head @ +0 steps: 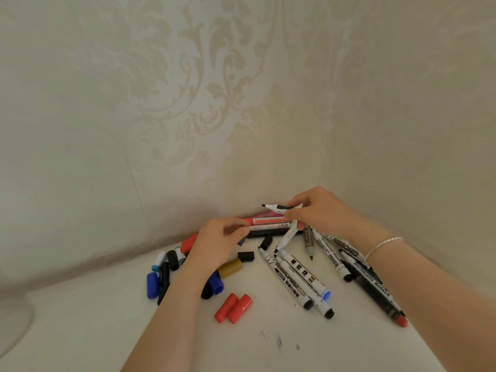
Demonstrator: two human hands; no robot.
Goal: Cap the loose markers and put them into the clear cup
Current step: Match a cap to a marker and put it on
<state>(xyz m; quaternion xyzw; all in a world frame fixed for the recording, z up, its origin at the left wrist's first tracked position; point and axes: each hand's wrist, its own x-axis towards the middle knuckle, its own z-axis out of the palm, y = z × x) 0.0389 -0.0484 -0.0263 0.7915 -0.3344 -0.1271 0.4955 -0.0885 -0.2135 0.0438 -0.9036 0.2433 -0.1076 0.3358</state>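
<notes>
My right hand (319, 208) pinches an uncapped white marker (275, 208) above the pile, its black tip pointing left. My left hand (218, 244) has curled fingers at the left end of a red marker (264, 220) that lies against the wall; whether it grips anything is unclear. Several uncapped whiteboard markers (291, 284) lie on the white table (268, 353), among them a black one with a red end (375, 289). Loose caps lie around my left forearm: two red caps (233, 308), a blue cap (152, 285), a gold cap (230, 267), a black cap (246, 256). No clear cup is plainly visible.
The table sits in a corner of patterned beige wall (214, 103), and more markers are stacked along its foot. A pale, blurred round object (12, 320) stands at the far left edge. Small ink marks (279, 342) dot the table in front.
</notes>
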